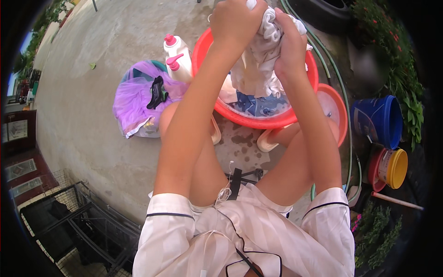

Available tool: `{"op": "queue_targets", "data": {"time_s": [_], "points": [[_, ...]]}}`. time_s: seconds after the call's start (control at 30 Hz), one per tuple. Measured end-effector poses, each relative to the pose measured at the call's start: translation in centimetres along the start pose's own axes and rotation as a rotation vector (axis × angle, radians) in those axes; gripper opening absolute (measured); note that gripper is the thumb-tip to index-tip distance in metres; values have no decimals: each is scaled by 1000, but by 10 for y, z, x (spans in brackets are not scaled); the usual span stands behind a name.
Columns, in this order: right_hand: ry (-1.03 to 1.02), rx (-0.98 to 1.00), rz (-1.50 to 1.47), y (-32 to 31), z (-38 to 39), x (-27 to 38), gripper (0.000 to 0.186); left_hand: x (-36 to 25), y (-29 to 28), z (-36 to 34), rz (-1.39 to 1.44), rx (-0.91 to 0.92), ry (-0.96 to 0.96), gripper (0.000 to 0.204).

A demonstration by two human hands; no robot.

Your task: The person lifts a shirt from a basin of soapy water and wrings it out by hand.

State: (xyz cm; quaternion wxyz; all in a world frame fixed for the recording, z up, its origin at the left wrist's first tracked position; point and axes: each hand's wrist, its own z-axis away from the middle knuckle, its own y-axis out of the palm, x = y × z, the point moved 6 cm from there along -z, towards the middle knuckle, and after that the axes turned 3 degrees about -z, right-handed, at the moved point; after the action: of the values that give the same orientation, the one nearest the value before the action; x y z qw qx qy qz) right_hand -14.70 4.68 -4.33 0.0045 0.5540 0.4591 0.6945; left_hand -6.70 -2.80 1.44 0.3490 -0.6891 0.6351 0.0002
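Above a large red basin, both my hands grip a wet white garment. My left hand is closed round its upper left part. On the other side, my right hand has its fingers wrapped round a bunched fold, thumb up. The cloth hangs in creases and carries a yellowish patch. Below it, blue denim and some pale cloth lie in soapy water in the basin. My forearms hide parts of the basin's rim.
Left of the basin stand white pump bottles with pink tops and a tub heaped with purple tulle. At right are a smaller red basin, a green hose, a blue bucket, a yellow bucket and a tyre.
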Motion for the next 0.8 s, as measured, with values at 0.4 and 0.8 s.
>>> {"op": "queue_targets", "data": {"time_s": [0.4,0.8], "points": [[156,-95,-50,-32,-31,-9,18,-14,23,18,21,187,-267,37],[271,-96,-82,-36,-32,-10,25,-26,22,24,89,203,-210,37]]}}
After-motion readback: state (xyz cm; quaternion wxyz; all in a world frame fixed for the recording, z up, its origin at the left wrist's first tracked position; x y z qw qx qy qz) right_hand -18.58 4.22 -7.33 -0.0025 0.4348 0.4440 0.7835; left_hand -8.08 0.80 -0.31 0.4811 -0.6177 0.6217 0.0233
